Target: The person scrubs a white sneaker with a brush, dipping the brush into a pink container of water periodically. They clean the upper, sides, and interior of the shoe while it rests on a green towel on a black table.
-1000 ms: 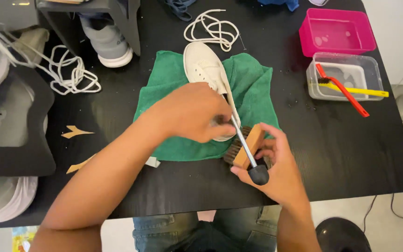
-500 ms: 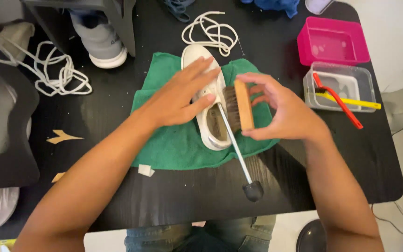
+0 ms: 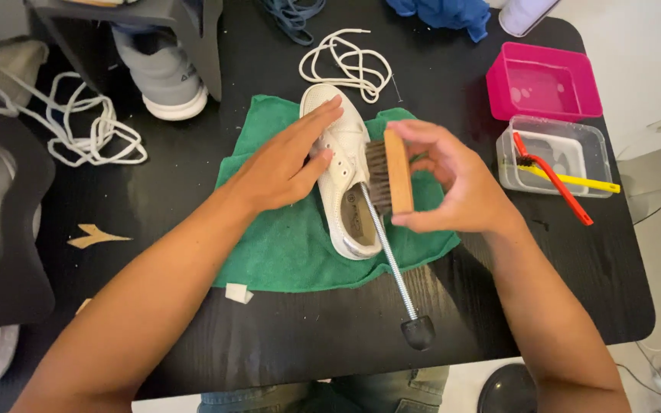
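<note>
A white sneaker [image 3: 343, 200] lies on a green cloth [image 3: 284, 245] on the black table [image 3: 193, 336]. A metal spring rod with a black knob [image 3: 419, 331] sticks out of the shoe's opening toward me. My left hand [image 3: 288, 160] rests flat on the sneaker's left side, fingers spread. My right hand [image 3: 453, 183] grips a wooden brush [image 3: 390, 172] with dark bristles, held against the shoe's right side.
White laces [image 3: 346, 65] lie past the shoe, and another tangle of laces [image 3: 89, 134] lies at left. A pink tub [image 3: 545, 80] and a clear tub [image 3: 556, 157] holding red and yellow brushes sit at right. A grey shoe [image 3: 166, 80] stands at the back left.
The right hand lifted the brush from near the table's front edge up to the shoe's side. The left hand shifted from the rod to lie flat on the sneaker.
</note>
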